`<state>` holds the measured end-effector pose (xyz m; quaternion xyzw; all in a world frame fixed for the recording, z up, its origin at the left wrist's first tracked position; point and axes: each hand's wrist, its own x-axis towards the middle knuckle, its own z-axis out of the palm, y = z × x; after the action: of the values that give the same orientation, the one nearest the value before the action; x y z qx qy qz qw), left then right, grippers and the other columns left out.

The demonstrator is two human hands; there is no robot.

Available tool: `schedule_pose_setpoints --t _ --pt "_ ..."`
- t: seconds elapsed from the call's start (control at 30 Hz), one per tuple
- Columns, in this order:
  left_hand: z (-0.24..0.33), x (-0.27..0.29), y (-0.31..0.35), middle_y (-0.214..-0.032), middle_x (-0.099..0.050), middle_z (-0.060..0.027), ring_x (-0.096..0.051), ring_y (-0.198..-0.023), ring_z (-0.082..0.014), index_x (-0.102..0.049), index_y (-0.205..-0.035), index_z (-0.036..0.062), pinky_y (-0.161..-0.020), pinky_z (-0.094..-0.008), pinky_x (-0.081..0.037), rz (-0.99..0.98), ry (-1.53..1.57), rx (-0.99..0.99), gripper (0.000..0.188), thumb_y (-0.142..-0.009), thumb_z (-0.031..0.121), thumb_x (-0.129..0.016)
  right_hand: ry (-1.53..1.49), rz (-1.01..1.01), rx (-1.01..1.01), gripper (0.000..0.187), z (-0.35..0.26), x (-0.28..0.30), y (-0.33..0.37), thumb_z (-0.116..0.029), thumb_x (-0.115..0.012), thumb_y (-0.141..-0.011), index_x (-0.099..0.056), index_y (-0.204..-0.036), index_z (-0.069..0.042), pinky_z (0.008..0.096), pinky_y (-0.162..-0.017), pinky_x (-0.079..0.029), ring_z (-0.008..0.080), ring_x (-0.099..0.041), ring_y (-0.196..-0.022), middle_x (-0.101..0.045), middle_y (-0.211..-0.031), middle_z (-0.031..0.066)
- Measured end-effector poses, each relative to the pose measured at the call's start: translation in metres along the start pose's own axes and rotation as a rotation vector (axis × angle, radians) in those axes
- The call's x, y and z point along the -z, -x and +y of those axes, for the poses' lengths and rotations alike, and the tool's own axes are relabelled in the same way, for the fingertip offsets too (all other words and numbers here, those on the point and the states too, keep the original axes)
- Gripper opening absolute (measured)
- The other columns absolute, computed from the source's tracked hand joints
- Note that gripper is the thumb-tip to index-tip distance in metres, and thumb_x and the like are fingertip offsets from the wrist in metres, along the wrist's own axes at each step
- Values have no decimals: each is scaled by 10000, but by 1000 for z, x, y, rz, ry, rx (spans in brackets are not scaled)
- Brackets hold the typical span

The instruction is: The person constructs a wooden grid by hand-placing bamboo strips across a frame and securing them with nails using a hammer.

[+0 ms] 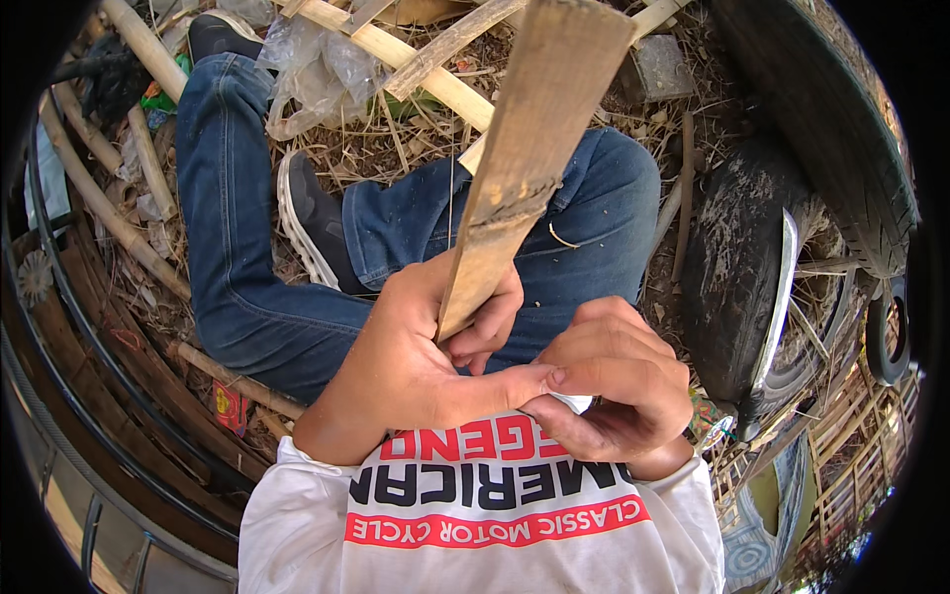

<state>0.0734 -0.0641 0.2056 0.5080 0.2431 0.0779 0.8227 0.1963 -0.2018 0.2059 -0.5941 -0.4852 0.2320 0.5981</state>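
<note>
My left hand point(406, 346) is wrapped round the lower end of a flat bamboo slat point(534, 119). The slat rises from my fist toward the top of the picture, and a dark, rough node crosses its middle. My left thumb stretches out to the right and meets the fingers of my right hand point(618, 381). Those right fingers are curled, index and thumb close together by the left thumb's tip; anything pinched there is too small or hidden to name. Both hands are above my lap, in front of the white printed shirt point(475, 554).
My legs in blue jeans point(237, 218) are folded on ground strewn with dry shavings. Bamboo strips point(406, 59) and a clear plastic bag point(322, 74) lie ahead. Worn tyres point(742, 267) stand at right, near a bamboo lattice point(851, 445). Black metal bars point(89, 317) curve along the left.
</note>
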Motion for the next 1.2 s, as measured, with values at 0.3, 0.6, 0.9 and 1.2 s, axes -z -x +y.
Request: schedule_pose_setpoints --t 0.3,0.6,0.9,1.2 --pt "8 -1 3 -676 -377 69 -315 -549 -7 -551 -1276 42 -488 -200 -260 -81 -77 -28 590 -731 38 -777 -10 -49 48 265 0 5 3 -88 -821 -717 -710 -949 -23 321 -597 -457 210 -643 -646 -694 -787 86" --pt "14 -2 3 -647 -386 53 -322 -519 -21 -498 -841 75 -463 -233 -269 -132 -164 -77 273 -750 64 -756 -70 -27 99 232 2 5 7 -109 -820 -749 -703 -930 -22 310 -557 -438 207 -644 -619 -700 -775 106" --pt "25 -6 3 -655 -328 49 -356 -523 -55 -397 -758 97 -461 -230 -249 -154 -181 -43 434 -672 -62 -791 -71 0 124 271 2 3 9 -146 -824 -756 -722 -977 -28 300 -550 -437 185 -650 -615 -715 -797 111" --pt "22 -5 4 -691 -357 41 -373 -541 -57 -408 -764 94 -473 -225 -251 -184 -184 -67 431 -677 -82 -791 -89 2 171 249 6 3 13 -141 -814 -772 -720 -970 -23 276 -531 -437 172 -636 -588 -722 -807 118"
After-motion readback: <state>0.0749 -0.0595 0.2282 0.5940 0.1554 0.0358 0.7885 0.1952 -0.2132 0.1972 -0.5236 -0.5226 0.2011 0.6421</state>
